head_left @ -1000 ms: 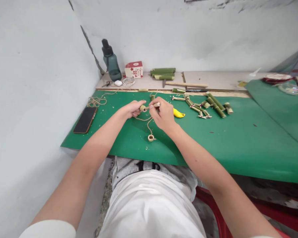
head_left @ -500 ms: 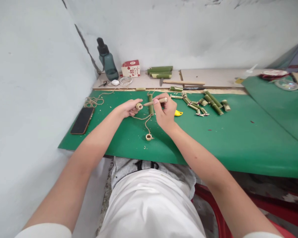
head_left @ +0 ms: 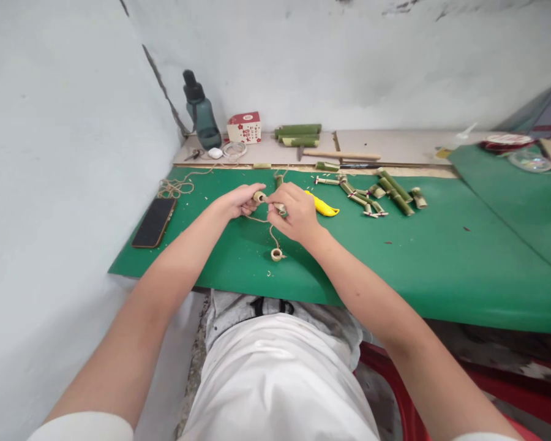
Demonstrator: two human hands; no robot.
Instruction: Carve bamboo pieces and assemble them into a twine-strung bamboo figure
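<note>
My left hand [head_left: 242, 201] is closed around a short bamboo piece [head_left: 259, 196], its hollow end facing right. The closed fingers of my right hand [head_left: 294, 211] meet at that open end; what they pinch is mostly hidden. A pale end [head_left: 280, 209] shows below these fingers, and I cannot tell whether it is the wooden-handled tool or bamboo. Behind the right hand lies a green bamboo tube [head_left: 279, 181], mostly covered. Twine [head_left: 272, 233] runs from near my hands down to a small bamboo ring [head_left: 276, 254] on the green mat [head_left: 229, 263].
Right of my hand lies a yellow-handled object [head_left: 324, 207], then tied bamboo sticks [head_left: 349, 188] and cut bamboo pieces [head_left: 396, 195]. A phone [head_left: 153, 223] and loose twine [head_left: 174, 187] are at left. A bottle [head_left: 202, 119], box [head_left: 244, 128] and hammer [head_left: 342, 155] stand or lie along the wall.
My right hand has shifted left and turned, its fingertips now at the bamboo piece. The wooden-handled tool it held is no longer plainly visible. More of the yellow object shows.
</note>
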